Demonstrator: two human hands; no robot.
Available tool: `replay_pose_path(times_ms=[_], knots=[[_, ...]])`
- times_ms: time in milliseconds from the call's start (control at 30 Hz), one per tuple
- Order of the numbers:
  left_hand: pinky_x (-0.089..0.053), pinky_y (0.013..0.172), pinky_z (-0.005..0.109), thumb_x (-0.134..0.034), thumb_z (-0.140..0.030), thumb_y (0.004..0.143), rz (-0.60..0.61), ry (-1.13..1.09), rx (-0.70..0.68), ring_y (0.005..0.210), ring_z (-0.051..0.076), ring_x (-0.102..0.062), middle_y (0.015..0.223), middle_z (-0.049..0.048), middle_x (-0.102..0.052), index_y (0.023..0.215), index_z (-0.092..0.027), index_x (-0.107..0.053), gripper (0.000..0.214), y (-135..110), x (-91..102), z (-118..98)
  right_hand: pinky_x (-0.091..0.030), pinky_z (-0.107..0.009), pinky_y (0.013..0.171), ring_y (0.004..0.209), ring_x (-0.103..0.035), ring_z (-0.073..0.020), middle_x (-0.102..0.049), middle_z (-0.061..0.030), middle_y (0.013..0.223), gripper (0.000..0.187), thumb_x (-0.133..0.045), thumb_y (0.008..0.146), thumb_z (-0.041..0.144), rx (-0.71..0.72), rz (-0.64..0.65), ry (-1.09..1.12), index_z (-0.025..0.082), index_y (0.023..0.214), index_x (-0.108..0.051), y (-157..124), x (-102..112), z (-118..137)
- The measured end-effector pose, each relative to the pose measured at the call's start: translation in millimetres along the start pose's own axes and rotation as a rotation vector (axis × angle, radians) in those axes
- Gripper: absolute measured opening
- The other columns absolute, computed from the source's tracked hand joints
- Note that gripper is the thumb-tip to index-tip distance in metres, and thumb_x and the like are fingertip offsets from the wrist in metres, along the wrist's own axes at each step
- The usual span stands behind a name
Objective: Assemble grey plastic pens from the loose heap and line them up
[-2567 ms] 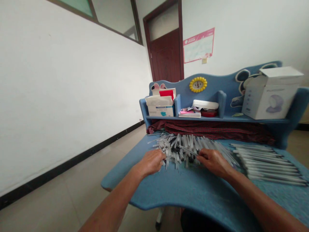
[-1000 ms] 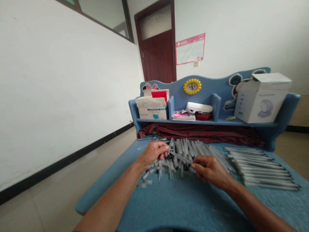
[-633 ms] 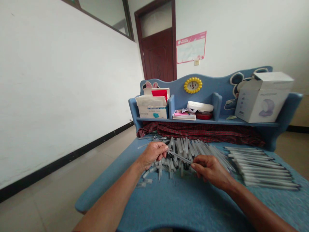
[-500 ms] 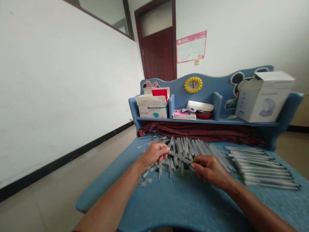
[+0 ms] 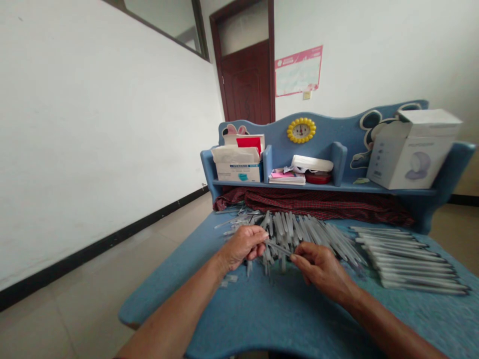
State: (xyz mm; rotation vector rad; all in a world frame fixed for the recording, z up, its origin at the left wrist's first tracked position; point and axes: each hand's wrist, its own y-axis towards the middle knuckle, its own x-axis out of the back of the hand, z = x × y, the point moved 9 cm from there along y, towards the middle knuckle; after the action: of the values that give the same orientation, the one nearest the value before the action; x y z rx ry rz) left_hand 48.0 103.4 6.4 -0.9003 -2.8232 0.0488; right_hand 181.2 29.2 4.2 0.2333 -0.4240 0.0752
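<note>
Between my two hands a slim translucent pen barrel (image 5: 277,248) is held at a slant above the desk. Its left end is pinched in the fingers of my left hand (image 5: 243,245); my right hand (image 5: 325,270) grips the lower right end. Both hands are closed, and my fingers hide the ends of the barrel. Just behind them spreads a pile of similar translucent barrels (image 5: 318,230). Small clear pieces (image 5: 231,279), perhaps caps, lie below my left wrist. A row of pens (image 5: 409,259) with dark ends is laid out to the right.
The blue desk (image 5: 160,299) has a raised shelf at the back. On it stand a mask box (image 5: 237,170), a white case (image 5: 312,163) and a large white carton (image 5: 415,149). Checked dark red cloth (image 5: 299,202) lies under the shelf.
My hands have come slightly closer together and a little lower, with the pen barrel still between them. The view has shifted slightly.
</note>
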Motion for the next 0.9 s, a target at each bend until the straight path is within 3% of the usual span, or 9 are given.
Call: replay_pose_path(times_ms=[367,600,767,900], knots=[[-0.017,0.028,0.013,-0.056,-0.038,0.075,-0.038,-0.085,0.024,0.026,0.001,-0.032,0.045,-0.0049,-0.052,0.065,-0.014,-0.047,0.028,-5.0,-2.1,4.2,-0.026,-0.021,0.048,0.047,-0.038,-0.0085,-0.041,0.0043,0.052,0.024,-0.043,0.084,0.032,0.173,-0.156,-0.267,0.018,0.065,-0.048,-5.8,-1.6,18.9],[-0.017,0.028,0.013,-0.056,-0.038,0.074,-0.039,-0.047,0.039,0.026,0.002,-0.033,0.045,-0.0039,-0.053,0.066,-0.014,-0.047,0.027,-7.2,-3.4,5.6,-0.027,-0.021,0.048,0.048,-0.039,-0.0091,-0.044,0.0037,0.052,0.025,-0.04,0.086,0.032,0.194,-0.135,-0.325,0.019,0.065,-0.046,-6.3,-5.7,19.8],[-0.016,0.029,0.014,-0.053,-0.04,0.076,-0.083,-0.006,-0.021,0.026,0.001,-0.031,0.045,-0.0055,-0.051,0.068,-0.015,-0.047,0.028,-3.7,-1.2,-1.9,-0.03,-0.021,0.052,0.05,-0.047,-0.0107,-0.052,0.0025,0.055,0.021,-0.039,0.088,0.031,0.163,-0.114,-0.484,0.02,0.077,-0.054,-2.1,1.1,18.1],[-0.016,0.03,0.014,-0.051,-0.043,0.077,-0.121,0.094,-0.09,0.028,0.001,-0.031,0.045,-0.0048,-0.05,0.065,-0.014,-0.048,0.031,-0.7,0.5,-11.1,-0.033,-0.021,0.06,0.067,-0.057,-0.0128,-0.063,-0.0004,0.073,0.017,-0.042,0.088,0.029,0.198,-0.121,-0.623,0.021,0.089,-0.056,0.0,8.8,28.2]])
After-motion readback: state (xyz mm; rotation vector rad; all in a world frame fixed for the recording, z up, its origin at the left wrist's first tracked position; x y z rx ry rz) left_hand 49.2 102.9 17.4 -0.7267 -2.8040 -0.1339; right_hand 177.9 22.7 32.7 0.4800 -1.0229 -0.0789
